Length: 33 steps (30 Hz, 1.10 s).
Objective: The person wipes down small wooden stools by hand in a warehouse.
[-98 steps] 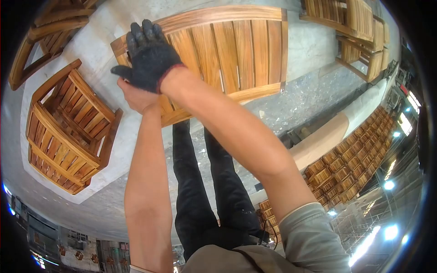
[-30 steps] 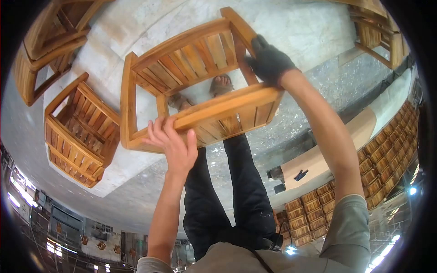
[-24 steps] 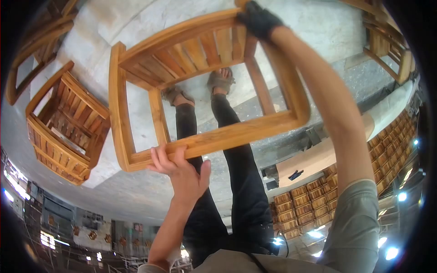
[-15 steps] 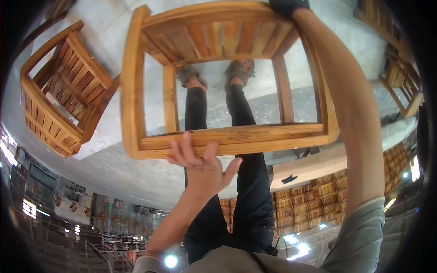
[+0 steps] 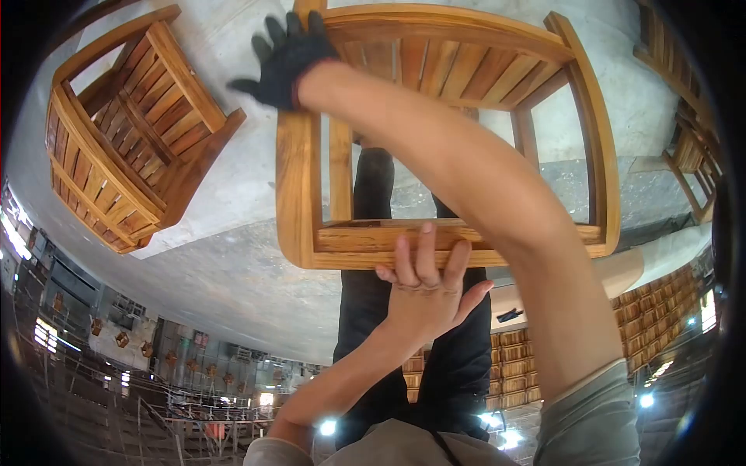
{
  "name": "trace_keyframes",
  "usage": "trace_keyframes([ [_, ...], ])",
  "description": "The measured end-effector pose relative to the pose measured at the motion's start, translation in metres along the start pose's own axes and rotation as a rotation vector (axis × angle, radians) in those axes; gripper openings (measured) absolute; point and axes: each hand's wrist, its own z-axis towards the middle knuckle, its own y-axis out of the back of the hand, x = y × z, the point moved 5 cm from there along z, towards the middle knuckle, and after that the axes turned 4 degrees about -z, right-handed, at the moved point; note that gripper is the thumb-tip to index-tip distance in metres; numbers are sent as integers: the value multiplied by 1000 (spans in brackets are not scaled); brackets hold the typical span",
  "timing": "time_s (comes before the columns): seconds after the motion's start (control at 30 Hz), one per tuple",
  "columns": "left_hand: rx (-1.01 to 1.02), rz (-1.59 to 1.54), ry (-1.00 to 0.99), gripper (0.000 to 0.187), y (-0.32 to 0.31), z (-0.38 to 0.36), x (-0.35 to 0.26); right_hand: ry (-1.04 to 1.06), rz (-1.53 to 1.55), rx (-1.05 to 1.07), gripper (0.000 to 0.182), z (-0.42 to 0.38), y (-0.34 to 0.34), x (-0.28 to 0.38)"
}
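The bare left hand [image 5: 426, 291] presses its spread fingers [image 5: 423, 252] against the near rail of a slatted wooden stool [image 5: 458, 140], which is tipped so that its open frame faces the camera. The right hand [image 5: 287, 58], in a black glove, crosses over the forearm and lies flat with fingers extended on the far left corner of the stool, above one upright leg. A second stool [image 5: 128, 132] lies on its side on the concrete floor [image 5: 233, 256] just beside it; the person's dark trousers [image 5: 373, 186] show through the frame.
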Motion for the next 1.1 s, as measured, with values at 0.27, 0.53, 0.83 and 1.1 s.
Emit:
trace_keyframes([
  [0.27, 237, -300, -54, 62, -12, -16, 6, 600, 347, 246, 73, -152, 72, 77],
  [0.53, -34, -115, -30, 60, 13, 7, 8, 835, -296, 519, 42, 77, -10, -46],
  [0.83, -81, -131, 75, 58, 24, 15, 8, 431, 97, 438, 21, 52, -19, -9],
  [1.1, -127, -117, 98, 57, 34, 23, 11, 919, 354, 757, 24, -76, 57, 104],
])
